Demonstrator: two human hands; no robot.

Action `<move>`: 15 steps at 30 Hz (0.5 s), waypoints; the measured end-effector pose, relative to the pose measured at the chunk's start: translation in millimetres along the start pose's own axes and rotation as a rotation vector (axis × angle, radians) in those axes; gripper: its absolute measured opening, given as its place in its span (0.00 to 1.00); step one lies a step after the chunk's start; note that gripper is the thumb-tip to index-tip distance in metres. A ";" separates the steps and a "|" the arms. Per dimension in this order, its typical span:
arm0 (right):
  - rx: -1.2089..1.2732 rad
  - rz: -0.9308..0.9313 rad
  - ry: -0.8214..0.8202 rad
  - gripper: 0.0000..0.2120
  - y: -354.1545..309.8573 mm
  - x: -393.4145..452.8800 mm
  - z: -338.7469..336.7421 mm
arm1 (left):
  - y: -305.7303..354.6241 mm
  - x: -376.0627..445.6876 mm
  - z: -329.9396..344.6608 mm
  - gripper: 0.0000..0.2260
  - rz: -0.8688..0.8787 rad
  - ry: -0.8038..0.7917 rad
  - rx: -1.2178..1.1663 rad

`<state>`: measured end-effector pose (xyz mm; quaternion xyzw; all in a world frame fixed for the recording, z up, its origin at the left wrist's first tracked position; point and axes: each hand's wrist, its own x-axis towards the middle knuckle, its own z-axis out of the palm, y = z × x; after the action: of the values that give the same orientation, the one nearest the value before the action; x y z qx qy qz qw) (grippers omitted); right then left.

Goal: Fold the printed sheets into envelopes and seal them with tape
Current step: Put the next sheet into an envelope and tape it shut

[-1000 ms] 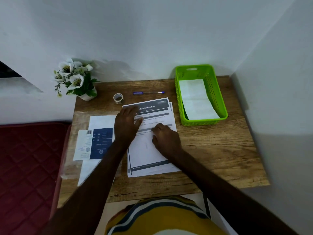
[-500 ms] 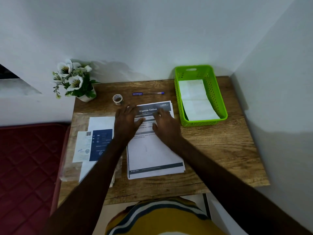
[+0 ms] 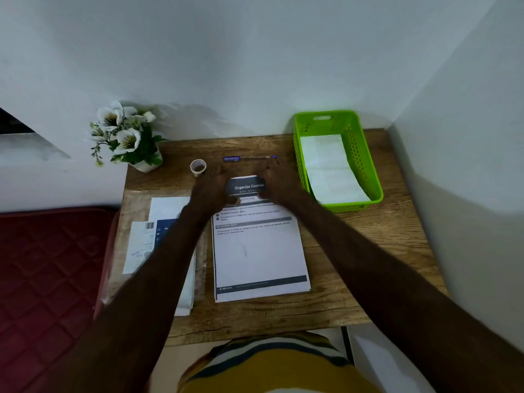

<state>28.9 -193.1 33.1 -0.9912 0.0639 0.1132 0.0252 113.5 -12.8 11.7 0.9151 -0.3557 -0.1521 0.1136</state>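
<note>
wooden desk (image 3: 368, 245): both hands, left hand (image 3: 212, 191) and right hand (image 3: 279, 184), pinch the printed sheet (image 3: 255, 251) top, unfolded; folded ones fill the basket (image 3: 374, 182); tape (image 3: 198, 167) untouched.

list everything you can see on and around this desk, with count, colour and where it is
printed sheet: one on top, more edges beneath, white with dark bands, desk centre
basket: 1, green, back right of desk
folded papers: a few, white, inside the basket
tape roll: 1, clear, back of desk, left of the pen
pen: 1, blue, back centre
flower pot: 1, white flowers and green leaves, back left corner
paper pack: 1 pile, white and blue, left side of desk
desk: 1, brown wood
mattress: 1, dark red, left of desk
hands: left hand and right hand at the sheet's top edge
</note>
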 end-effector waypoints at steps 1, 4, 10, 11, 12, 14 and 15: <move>0.008 0.002 0.004 0.25 1.1 0.1 1.2 | -0.1 -1.1 -0.3 0.33 0.011 0.005 -0.006; 0.048 0.013 0.060 0.25 1.3 -2.5 6.8 | -1.8 -6.3 1.3 0.32 0.027 0.056 -0.015; 0.144 0.091 0.162 0.26 -4.4 -12.3 16.4 | 2.5 -19.1 10.7 0.28 -0.002 0.159 0.011; 0.163 0.103 0.169 0.27 -5.9 -13.7 17.6 | 3.7 -21.3 12.0 0.27 -0.008 0.176 0.019; 0.172 0.114 0.180 0.27 -7.3 -15.2 18.7 | 5.0 -23.1 13.2 0.26 -0.013 0.192 0.025; 0.140 0.132 0.199 0.28 -11.0 -19.0 20.3 | 7.4 -26.7 15.1 0.24 -0.016 0.227 0.041; 0.098 0.138 0.209 0.28 -13.2 -21.4 20.6 | 8.7 -28.5 15.9 0.23 -0.015 0.247 0.048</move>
<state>5.4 -176.1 18.4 -0.9884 0.1398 0.0076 0.0589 82.4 -1.2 5.3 0.9319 -0.3358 -0.0308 0.1334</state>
